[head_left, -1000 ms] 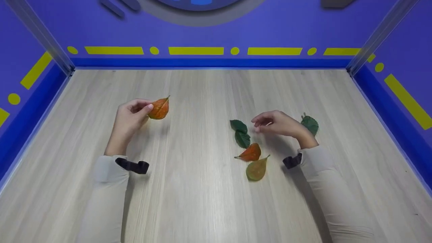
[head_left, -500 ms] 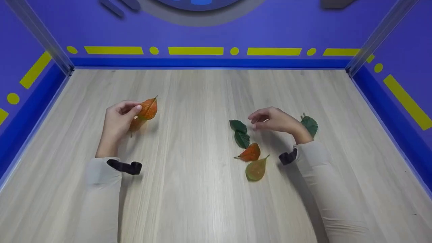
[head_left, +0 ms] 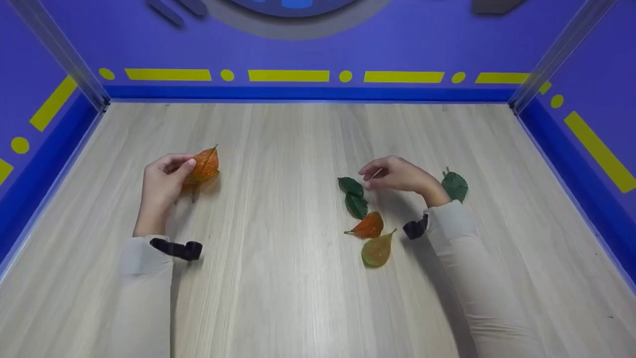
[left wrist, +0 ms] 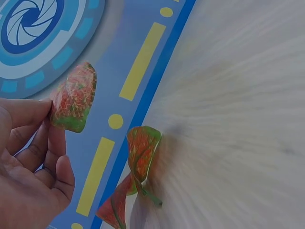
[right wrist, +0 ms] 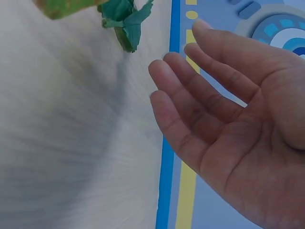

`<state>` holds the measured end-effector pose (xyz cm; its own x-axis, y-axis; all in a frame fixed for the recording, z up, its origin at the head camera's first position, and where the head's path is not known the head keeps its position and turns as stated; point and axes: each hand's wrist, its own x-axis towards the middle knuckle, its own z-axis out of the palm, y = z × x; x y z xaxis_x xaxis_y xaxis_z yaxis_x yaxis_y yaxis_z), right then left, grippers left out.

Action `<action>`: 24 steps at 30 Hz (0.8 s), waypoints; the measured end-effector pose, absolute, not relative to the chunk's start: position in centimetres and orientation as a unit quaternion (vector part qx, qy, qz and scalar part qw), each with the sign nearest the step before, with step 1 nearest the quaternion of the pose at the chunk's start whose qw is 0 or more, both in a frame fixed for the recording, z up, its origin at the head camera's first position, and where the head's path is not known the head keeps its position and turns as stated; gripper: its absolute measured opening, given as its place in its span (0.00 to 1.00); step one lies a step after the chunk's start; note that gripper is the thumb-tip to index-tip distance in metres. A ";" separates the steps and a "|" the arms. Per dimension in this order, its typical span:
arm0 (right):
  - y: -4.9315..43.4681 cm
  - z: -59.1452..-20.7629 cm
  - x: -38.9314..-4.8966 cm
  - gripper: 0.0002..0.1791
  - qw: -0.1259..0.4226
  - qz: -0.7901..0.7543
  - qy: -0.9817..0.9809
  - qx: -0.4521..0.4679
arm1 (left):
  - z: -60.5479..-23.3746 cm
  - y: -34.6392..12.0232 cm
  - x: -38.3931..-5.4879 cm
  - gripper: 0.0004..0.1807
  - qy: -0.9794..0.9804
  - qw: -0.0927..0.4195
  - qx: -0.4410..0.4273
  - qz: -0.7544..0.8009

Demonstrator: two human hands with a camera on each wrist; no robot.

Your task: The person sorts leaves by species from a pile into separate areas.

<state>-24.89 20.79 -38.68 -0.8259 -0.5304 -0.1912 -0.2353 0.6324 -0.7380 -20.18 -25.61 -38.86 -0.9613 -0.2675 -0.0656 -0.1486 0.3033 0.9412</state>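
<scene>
Between thumb and fingers, my left hand (head_left: 161,189) pinches an orange-red leaf (head_left: 206,160) with a green edge, its stem pointing up and away. Two more reddish leaves lie on the table beneath it, mostly hidden in the head view; in the left wrist view one upper leaf (left wrist: 143,152) and one lower leaf (left wrist: 116,206) show. My right hand (head_left: 402,175) hovers with relaxed, loosely bent fingers and holds nothing. Its fingertips come close beside two dark green leaves (head_left: 356,205). Nearer me lie an orange leaf (head_left: 370,225) and a yellow-green leaf (head_left: 377,250).
Further right, behind my right wrist, lies green leaf foliage (head_left: 455,186) with two stems showing. The pale wood-grain table (head_left: 288,288) is bounded by blue walls (head_left: 318,54) with yellow dashes at the back and both sides.
My left hand has moved left and slightly toward me with the leaf, which now overlaps the leaves lying there. My right hand has drifted a little left, toward the dark green leaves.
</scene>
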 end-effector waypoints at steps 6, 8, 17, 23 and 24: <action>20.3 -38.8 -25.4 0.20 0.212 -0.360 0.886 -0.200 | -39.3 -26.2 -20.1 0.19 -0.808 0.066 0.126 -0.571; 20.0 -38.8 -25.5 0.20 0.213 -0.355 0.888 -0.199 | -39.5 -26.5 -20.0 0.20 -0.811 0.063 0.130 -0.567; 18.9 -39.2 -25.7 0.19 0.215 -0.327 0.896 -0.207 | -40.3 -27.4 -19.5 0.20 -0.815 0.042 0.141 -0.560; 18.6 -39.4 -25.9 0.19 0.214 -0.321 0.900 -0.204 | -40.4 -27.9 -19.7 0.20 -0.818 0.043 0.140 -0.556; 18.5 -39.4 -25.9 0.19 0.213 -0.321 0.900 -0.203 | -40.5 -28.0 -19.7 0.19 -0.817 0.043 0.142 -0.558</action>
